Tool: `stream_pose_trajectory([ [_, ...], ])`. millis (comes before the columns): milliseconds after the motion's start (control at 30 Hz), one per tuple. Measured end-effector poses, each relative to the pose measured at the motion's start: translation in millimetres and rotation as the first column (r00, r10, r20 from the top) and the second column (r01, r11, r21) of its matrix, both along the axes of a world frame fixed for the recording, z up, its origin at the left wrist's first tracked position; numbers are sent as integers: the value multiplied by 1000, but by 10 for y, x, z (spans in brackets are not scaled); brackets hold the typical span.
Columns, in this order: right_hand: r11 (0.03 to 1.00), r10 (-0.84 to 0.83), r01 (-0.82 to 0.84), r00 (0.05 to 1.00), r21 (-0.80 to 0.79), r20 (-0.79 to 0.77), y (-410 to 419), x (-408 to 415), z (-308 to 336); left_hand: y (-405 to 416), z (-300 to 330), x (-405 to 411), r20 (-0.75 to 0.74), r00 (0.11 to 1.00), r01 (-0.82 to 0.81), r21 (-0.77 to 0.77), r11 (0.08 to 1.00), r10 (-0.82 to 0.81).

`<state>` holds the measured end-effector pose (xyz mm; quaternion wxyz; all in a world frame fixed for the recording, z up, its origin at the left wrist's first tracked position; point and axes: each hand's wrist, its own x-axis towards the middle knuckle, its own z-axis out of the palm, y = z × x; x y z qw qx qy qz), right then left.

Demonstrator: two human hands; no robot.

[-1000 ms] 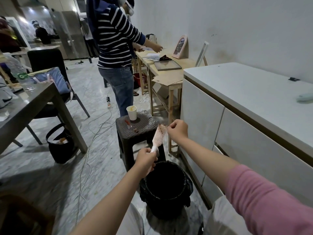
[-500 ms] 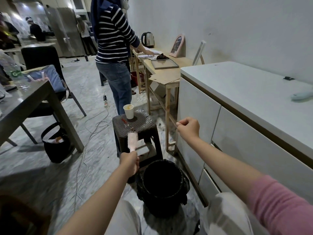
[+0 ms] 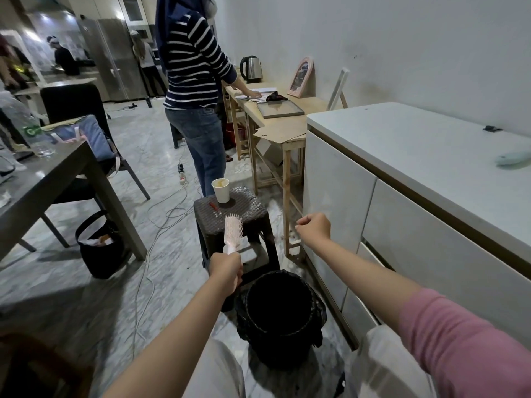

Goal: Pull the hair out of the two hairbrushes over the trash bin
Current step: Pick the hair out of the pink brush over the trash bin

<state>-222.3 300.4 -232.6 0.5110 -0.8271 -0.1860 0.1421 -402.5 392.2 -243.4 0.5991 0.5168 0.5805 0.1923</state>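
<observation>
Left hand (image 3: 227,267) clamped on brush (image 3: 232,232) handle; right hand (image 3: 314,228) pinched closed, contents indiscernible. Risk: hair dropped beside bin (image 3: 277,311), both hands off-centre.

Plain white wall (image 3: 373,38) fills upper right. White cabinet (image 3: 339,179) with white worktop (image 3: 416,145) runs down the right side. Wooden side table (image 3: 275,130) behind it, against the wall. Grey marble floor (image 3: 161,150), white cables (image 3: 161,225) trailing across centre. Dark table (image 3: 51,179) at left, black chair (image 3: 71,104) behind it. Dark plastic stool (image 3: 230,214) at centre. Ceiling lights glare upper left.
</observation>
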Motion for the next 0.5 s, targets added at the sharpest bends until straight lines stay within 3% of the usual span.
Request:
stream_pose_trajectory([
  [233,971,170,-180,983,-160,-70,96,12,-118,-39,36,-1,16,995,98,6,995,-98],
  [500,966,238,-249,962,-75,-135,148,-49,-37,-208,164,37,33,975,222,-32,974,-221],
])
